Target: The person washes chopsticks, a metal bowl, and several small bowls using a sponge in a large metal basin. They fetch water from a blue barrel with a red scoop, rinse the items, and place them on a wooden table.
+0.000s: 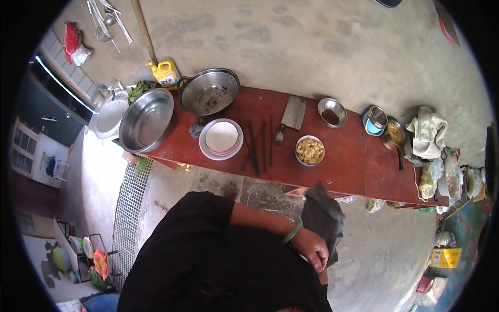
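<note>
My left hand, with a green bangle at its wrist, reaches across the front of my black shirt. Its fingers are curled against a dark grey cloth that hangs at the table's front edge; whether they grip it is unclear. A strip of skin shows below this hand, but my right hand itself is not visible. On the red table beyond are a bowl of pale peeled pieces, a cleaver, several dark sticks and a white bowl on a plate.
A wok, a large steel basin and a yellow jug stand at the left. A small steel bowl, a pan with yellowish food and filled bags are at the right. A wall rises behind the table.
</note>
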`<action>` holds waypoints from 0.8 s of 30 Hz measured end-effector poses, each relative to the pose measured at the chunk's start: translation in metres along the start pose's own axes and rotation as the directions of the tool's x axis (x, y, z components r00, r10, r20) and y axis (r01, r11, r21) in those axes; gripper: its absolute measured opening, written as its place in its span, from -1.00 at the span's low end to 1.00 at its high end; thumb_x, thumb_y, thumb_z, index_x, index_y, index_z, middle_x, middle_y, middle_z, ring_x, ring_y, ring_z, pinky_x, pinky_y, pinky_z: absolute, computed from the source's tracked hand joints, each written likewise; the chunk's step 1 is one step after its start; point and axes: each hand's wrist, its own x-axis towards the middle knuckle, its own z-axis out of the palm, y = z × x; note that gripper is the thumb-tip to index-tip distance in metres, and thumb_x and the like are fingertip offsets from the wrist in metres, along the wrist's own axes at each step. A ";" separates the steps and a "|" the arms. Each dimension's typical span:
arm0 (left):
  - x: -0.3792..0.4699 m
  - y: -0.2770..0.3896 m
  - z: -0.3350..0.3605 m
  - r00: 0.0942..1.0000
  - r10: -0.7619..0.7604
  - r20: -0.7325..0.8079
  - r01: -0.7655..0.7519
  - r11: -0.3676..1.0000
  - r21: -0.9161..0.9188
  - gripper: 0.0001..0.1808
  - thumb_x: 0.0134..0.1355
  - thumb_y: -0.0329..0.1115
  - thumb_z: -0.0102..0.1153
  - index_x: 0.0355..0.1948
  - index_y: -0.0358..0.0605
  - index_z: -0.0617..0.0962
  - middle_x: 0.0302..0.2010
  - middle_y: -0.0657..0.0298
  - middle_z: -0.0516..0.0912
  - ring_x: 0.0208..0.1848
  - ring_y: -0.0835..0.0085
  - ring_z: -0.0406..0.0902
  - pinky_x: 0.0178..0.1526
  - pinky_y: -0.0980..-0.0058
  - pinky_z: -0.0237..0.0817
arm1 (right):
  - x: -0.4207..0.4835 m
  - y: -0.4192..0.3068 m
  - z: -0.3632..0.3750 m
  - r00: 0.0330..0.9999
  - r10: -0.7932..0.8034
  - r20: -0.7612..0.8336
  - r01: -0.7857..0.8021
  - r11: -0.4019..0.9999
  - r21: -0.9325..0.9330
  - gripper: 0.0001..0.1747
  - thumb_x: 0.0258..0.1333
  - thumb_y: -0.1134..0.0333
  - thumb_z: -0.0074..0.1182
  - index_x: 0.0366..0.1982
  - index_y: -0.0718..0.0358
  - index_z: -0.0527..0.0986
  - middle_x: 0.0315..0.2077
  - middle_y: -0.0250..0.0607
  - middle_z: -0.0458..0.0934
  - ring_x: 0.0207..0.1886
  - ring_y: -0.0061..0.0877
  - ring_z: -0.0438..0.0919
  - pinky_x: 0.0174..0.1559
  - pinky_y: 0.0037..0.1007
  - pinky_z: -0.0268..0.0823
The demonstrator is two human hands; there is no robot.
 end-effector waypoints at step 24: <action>-0.705 -0.130 -0.343 -0.407 -0.016 -0.913 -0.177 0.982 0.062 -0.63 0.14 -0.15 0.39 -0.18 -0.23 0.66 -0.24 0.34 0.67 -0.20 0.58 0.53 -0.13 0.45 0.35 | -0.031 0.141 0.341 0.877 0.119 -0.465 -0.221 0.960 -0.171 -0.56 0.31 0.18 0.00 0.14 0.21 0.41 -0.02 -0.21 0.51 0.08 -0.40 0.48 0.15 -0.35 0.32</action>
